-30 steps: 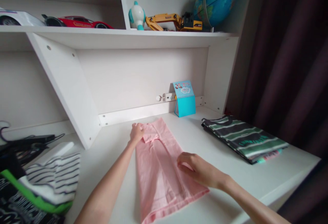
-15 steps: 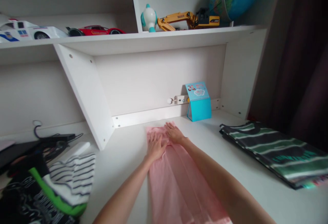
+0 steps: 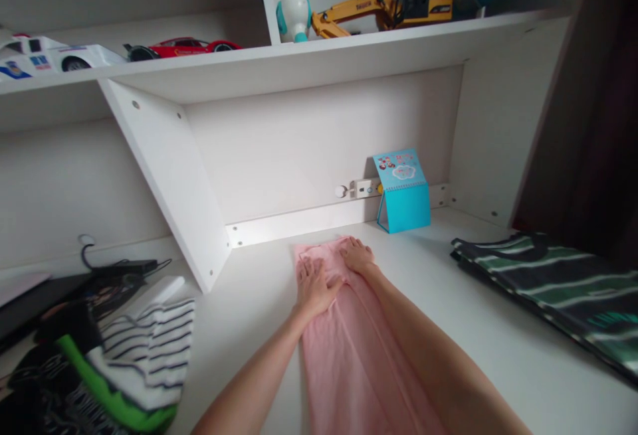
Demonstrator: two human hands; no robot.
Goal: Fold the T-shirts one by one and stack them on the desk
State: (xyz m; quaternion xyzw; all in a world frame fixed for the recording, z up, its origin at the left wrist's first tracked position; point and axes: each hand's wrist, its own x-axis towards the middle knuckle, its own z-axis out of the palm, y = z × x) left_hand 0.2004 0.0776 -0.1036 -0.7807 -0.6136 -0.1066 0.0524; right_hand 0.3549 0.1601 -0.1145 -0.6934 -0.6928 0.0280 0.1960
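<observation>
A pink garment (image 3: pixel 349 362), folded into a long narrow strip, lies on the white desk (image 3: pixel 259 302) and runs from the back wall toward me. My left hand (image 3: pixel 315 287) rests flat on its far end, fingers stretched out. My right hand (image 3: pixel 357 257) lies flat beside it on the same end, slightly farther back, fingers spread. Both hands press on the cloth and grip nothing.
A folded green-and-black striped garment (image 3: pixel 553 289) sits at the right. A heap of striped and black clothes (image 3: pixel 124 355) with hangers lies at the left. A blue stand-up card (image 3: pixel 403 190) is by the back wall. Toy cars, a yellow excavator (image 3: pixel 383 10) and a globe stand on the shelf above.
My right hand went from the garment's middle to its far end, beside the left hand. Both hands now lie flat there. The view shifted left and up.
</observation>
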